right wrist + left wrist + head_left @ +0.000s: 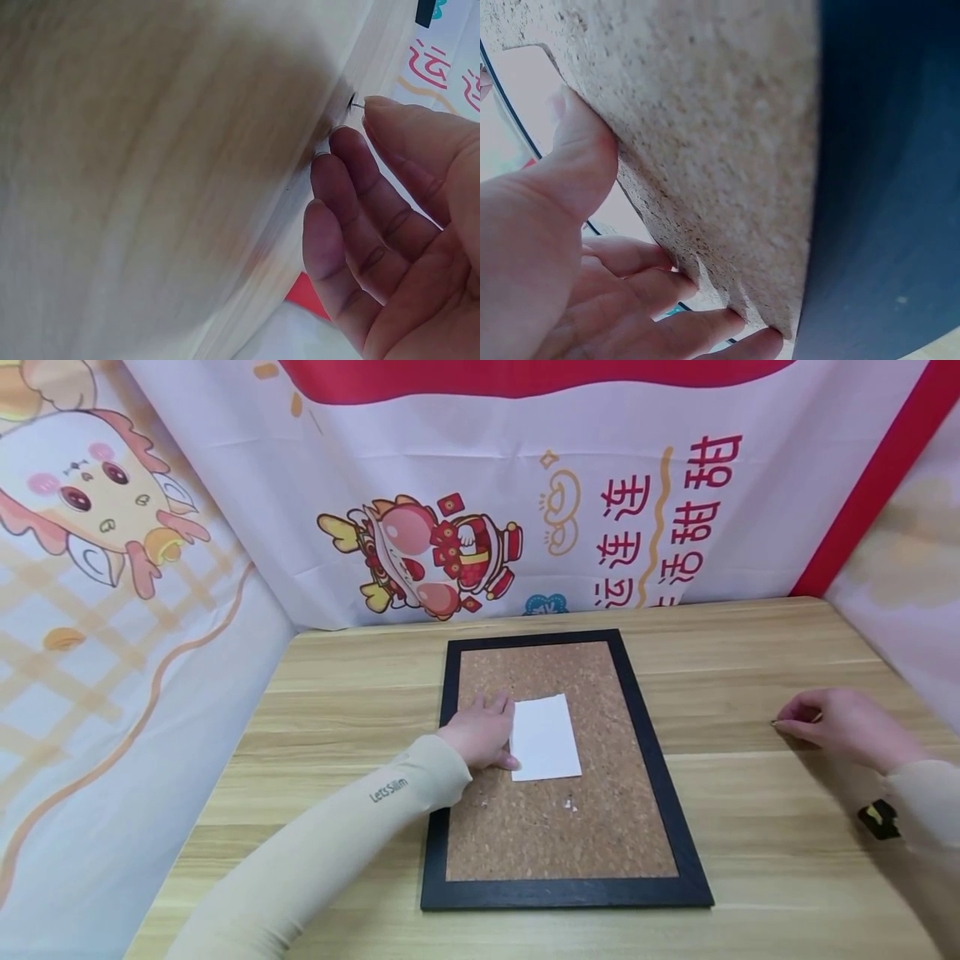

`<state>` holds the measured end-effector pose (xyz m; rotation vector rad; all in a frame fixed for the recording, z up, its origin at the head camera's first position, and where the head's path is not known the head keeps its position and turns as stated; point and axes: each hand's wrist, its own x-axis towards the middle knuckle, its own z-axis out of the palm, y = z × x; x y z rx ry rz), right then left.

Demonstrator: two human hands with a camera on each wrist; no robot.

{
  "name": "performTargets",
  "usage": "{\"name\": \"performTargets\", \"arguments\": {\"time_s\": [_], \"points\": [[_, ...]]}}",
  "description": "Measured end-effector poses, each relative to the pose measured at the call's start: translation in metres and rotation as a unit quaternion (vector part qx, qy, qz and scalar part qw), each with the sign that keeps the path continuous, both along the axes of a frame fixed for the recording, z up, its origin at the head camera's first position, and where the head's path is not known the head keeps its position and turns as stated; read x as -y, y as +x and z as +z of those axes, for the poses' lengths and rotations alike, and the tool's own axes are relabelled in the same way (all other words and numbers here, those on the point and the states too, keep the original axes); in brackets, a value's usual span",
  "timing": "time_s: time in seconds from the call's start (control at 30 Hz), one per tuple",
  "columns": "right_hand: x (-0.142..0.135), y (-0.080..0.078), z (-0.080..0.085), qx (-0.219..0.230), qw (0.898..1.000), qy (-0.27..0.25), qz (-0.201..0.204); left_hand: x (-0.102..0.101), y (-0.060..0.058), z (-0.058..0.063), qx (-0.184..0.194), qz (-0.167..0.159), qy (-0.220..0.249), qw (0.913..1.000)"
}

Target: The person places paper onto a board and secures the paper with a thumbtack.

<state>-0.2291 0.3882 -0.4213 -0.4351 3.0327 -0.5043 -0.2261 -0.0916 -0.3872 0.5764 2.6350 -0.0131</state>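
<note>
A white sheet of paper (546,739) lies on the cork board (562,852), which has a black frame. My left hand (480,735) rests on the board at the paper's left edge, its thumb on the paper and its fingers spread rather straight on the cork. Off to the right, just over the table, my right hand (843,727) pinches a small thumbtack with thumb and index finger. In the right wrist view the thin metal point of the thumbtack (358,106) sticks out past the thumb tip; the rest of it is mostly hidden.
The board lies flat on a light wooden table (337,710). Whitish marks (570,806) show on the cork below the paper. A small black and yellow object (879,820) appears beside the right wrist. Printed cloth (480,460) hangs along the table's back and sides.
</note>
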Motion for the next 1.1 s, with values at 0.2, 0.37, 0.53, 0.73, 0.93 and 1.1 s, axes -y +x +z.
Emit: {"name": "performTargets", "arguments": {"time_s": [0.2, 0.37, 0.53, 0.73, 0.93, 1.1], "points": [[0.002, -0.002, 0.000, 0.003, 1.000, 0.006, 0.000, 0.000, 0.001, 0.001, -0.002, -0.001, -0.002, 1.0000], [0.005, -0.003, 0.002, 0.007, 1.000, 0.013, 0.007, -0.001, 0.001, 0.001, -0.001, -0.001, -0.006, 1.0000], [0.006, -0.004, 0.000, -0.008, 1.000, 0.018, 0.020, -0.001, 0.001, 0.001, -0.002, -0.001, -0.008, 1.0000], [0.007, -0.003, 0.002, -0.008, 1.000, 0.015, 0.016, -0.002, 0.000, 0.001, -0.005, -0.004, -0.012, 0.9999], [0.020, -0.002, 0.019, -0.026, 0.999, -0.030, -0.015, -0.002, 0.000, 0.002, -0.005, -0.006, -0.017, 0.9998], [0.038, 0.001, 0.036, -0.069, 0.994, -0.078, -0.025, -0.002, 0.001, 0.002, -0.002, 0.001, -0.015, 0.9999]]}}
